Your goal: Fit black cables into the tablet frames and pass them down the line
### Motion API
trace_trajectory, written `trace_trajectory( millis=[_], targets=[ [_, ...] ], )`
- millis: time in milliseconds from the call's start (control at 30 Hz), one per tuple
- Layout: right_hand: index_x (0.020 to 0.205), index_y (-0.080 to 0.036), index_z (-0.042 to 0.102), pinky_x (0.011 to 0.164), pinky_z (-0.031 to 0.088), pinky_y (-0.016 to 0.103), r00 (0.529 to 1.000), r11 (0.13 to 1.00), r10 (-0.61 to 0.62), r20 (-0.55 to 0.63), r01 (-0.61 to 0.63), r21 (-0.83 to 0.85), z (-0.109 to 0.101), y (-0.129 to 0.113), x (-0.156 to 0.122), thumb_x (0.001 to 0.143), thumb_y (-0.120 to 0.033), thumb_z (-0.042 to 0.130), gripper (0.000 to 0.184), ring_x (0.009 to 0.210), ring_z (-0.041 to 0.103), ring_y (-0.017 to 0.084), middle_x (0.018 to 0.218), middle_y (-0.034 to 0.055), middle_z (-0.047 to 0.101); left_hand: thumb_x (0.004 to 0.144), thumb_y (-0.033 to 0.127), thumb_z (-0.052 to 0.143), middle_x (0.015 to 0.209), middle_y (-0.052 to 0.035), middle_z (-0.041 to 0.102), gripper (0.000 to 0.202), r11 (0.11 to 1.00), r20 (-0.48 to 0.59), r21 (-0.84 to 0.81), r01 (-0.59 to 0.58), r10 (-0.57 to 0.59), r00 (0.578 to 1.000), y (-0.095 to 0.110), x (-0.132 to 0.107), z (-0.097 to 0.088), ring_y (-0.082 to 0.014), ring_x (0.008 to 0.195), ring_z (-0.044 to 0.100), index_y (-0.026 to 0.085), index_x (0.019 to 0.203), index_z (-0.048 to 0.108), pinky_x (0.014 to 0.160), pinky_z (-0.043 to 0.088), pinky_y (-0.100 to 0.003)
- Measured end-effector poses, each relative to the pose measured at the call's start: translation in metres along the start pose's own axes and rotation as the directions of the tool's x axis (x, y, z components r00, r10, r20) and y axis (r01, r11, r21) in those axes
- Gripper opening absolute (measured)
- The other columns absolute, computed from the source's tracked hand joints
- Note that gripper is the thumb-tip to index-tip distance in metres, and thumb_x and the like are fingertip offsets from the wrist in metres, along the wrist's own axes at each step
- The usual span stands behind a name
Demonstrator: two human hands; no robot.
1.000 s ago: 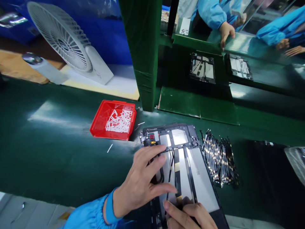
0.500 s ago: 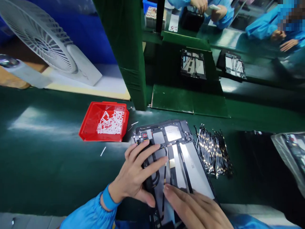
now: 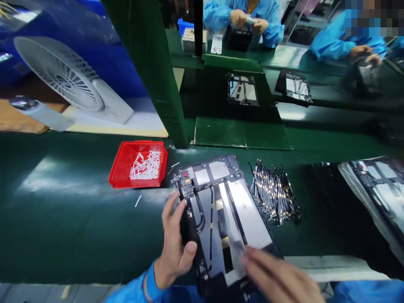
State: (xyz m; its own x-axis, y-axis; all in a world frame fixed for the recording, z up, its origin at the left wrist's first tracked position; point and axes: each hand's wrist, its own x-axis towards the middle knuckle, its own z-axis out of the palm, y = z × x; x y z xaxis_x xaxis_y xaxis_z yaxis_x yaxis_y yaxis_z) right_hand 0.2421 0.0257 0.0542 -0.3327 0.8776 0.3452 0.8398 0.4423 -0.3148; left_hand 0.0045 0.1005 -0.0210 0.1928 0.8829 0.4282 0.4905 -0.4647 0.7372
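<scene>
An opened tablet back assembly (image 3: 221,210), black-framed with silver plates and flat cables, lies on the dark green bench in front of me. My left hand (image 3: 173,248) grips its left edge, fingers behind and thumb on the frame. My right hand (image 3: 277,277) is blurred at the bottom, its fingertips on the lower part of the assembly beside a flat cable; its fingers look stretched out. Just right of the assembly lies a pile of black and gold flex cables (image 3: 274,193).
A red tray (image 3: 120,168) with several white strips sits left of the assembly. A white fan (image 3: 63,80) stands at the back left, a green post (image 3: 151,71) behind. More assemblies (image 3: 241,89) lie beyond, another at right (image 3: 378,189). Other people in blue sleeves (image 3: 246,19) work across.
My left hand slid off the top of the assembly to grip its left edge. My right hand moved right and down. The camera tilted, bringing the assembly at right into view.
</scene>
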Motion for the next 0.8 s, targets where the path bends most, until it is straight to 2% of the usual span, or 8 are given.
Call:
trace_trajectory(
  millis=[133,300,400,467,533,633,700,800],
  targets=[
    [0.128,-0.017,0.06,0.079,0.059,0.022,0.925,0.919,0.379,0.024,-0.379,0.107,-0.004,0.041,-0.02,0.089,-0.04,0.064,0.045,0.105,0.068,0.021,0.122,0.0132,0.062,0.097,0.046,0.032,0.162,-0.007,0.013,0.061,0.952,-0.008,0.031,0.303,-0.303,0.953,0.029,-0.038,0.011,-0.0323,0.148,0.013,0.025,0.153,0.018,0.12,0.013,-0.053],
    [0.14,-0.022,0.05,0.084,0.057,0.022,0.912,0.767,0.389,0.131,-0.399,0.503,-0.001,0.04,-0.032,0.09,-0.031,0.063,0.052,0.114,0.064,0.022,0.132,0.012,0.059,0.096,0.04,0.035,0.163,0.0008,0.013,0.059,0.943,-0.051,0.104,0.316,-0.313,0.949,0.035,-0.037,0.015,-0.0338,0.149,0.007,0.03,0.153,0.021,0.12,0.006,-0.058],
    [0.144,-0.026,0.045,0.08,0.059,0.027,0.904,0.63,0.408,0.127,-0.38,0.677,-0.004,0.033,-0.029,0.092,-0.033,0.059,0.055,0.108,0.067,0.023,0.122,0.0079,0.067,0.096,0.053,0.027,0.162,-0.001,0.016,0.061,0.958,-0.066,0.012,0.287,-0.286,0.956,0.03,-0.018,0.015,-0.0342,0.149,0.009,0.026,0.151,0.029,0.121,0.004,-0.056],
    [0.141,-0.026,0.05,0.076,0.06,0.028,0.856,0.5,0.502,0.124,-0.404,0.766,-0.01,0.038,-0.019,0.092,-0.034,0.056,0.05,0.1,0.071,0.023,0.114,0.0078,0.071,0.093,0.062,0.023,0.162,-0.0007,0.016,0.065,0.967,-0.146,-0.1,0.234,-0.247,0.958,0.024,0.0,0.014,-0.0336,0.149,0.009,0.027,0.146,0.04,0.122,0.005,-0.053],
    [0.136,-0.024,0.056,0.07,0.06,0.028,0.774,0.34,0.613,0.16,-0.441,0.831,-0.017,0.055,0.0,0.093,-0.036,0.055,0.045,0.085,0.073,0.021,0.104,0.0091,0.073,0.091,0.068,0.022,0.163,0.0018,0.015,0.067,0.978,-0.283,-0.184,0.097,-0.148,0.948,0.014,0.019,0.013,-0.0325,0.15,0.007,0.03,0.142,0.045,0.123,0.005,-0.051],
    [0.129,-0.023,0.061,0.052,0.056,0.023,0.66,0.161,0.726,0.192,-0.435,0.886,-0.026,0.105,0.055,0.086,-0.039,0.064,0.046,0.053,0.065,0.013,0.08,0.0044,0.071,0.094,0.06,0.028,0.16,0.0007,0.024,0.058,0.985,-0.487,-0.168,-0.032,-0.055,0.872,-0.01,0.039,0.01,-0.0324,0.148,0.014,0.029,0.139,0.048,0.122,0.009,-0.052],
    [0.121,-0.023,0.064,0.041,0.047,0.018,0.595,0.138,0.792,0.135,-0.391,0.91,-0.027,0.151,0.107,0.079,-0.04,0.072,0.045,0.037,0.045,0.006,0.062,-0.0037,0.06,0.095,0.054,0.032,0.157,-0.0032,0.029,0.054,0.991,-0.467,-0.132,0.035,-0.093,0.879,-0.026,0.041,0.008,-0.0319,0.145,0.024,0.024,0.136,0.051,0.12,0.017,-0.051],
    [0.11,-0.02,0.063,0.035,0.032,0.013,0.581,0.21,0.812,0.056,-0.382,0.9,-0.02,0.224,0.194,0.093,-0.036,0.058,0.024,0.033,0.027,0.001,0.055,-0.0096,0.045,0.095,0.056,0.033,0.157,-0.0071,0.029,0.055,0.992,-0.33,-0.092,0.092,-0.118,0.937,-0.038,0.034,0.008,-0.03,0.141,0.032,0.022,0.134,0.053,0.116,0.025,-0.045]
  ],
)
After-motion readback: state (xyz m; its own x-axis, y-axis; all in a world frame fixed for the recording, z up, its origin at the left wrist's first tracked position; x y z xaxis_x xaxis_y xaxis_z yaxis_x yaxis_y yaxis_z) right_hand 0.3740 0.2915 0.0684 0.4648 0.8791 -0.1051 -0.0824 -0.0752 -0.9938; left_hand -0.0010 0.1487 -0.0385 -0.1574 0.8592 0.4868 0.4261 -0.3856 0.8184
